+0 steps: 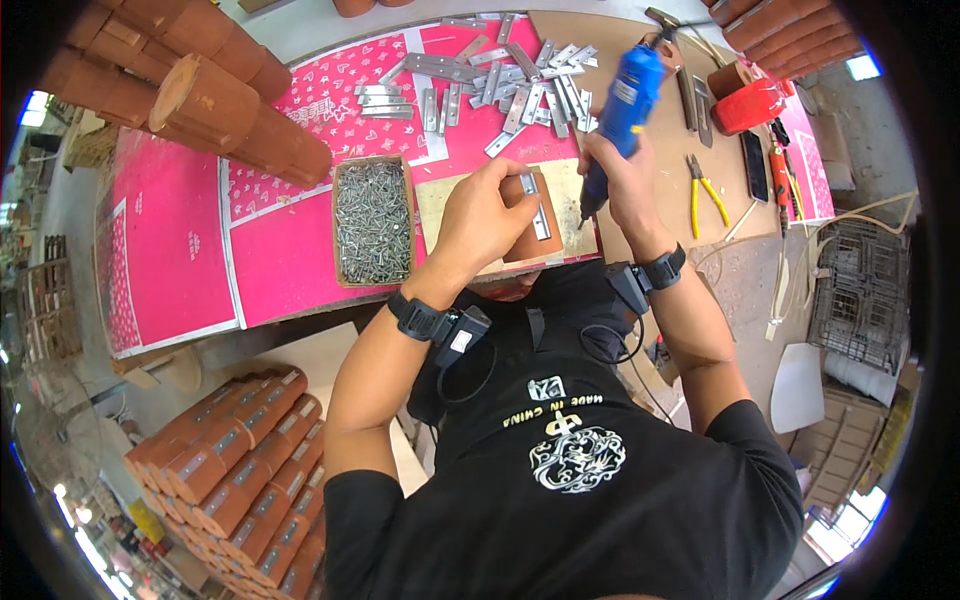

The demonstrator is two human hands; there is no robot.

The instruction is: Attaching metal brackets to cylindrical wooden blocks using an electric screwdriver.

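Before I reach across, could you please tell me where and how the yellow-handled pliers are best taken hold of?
Probably around both yellow handles, from the near side: the pliers seem to lie flat, handles splayed that way, metal head pointing away.

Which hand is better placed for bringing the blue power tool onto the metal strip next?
The right hand, I would say: it grips the blue power tool, whose tip is near the brown block. The left hand seems occupied, holding that block with the metal strip on it.
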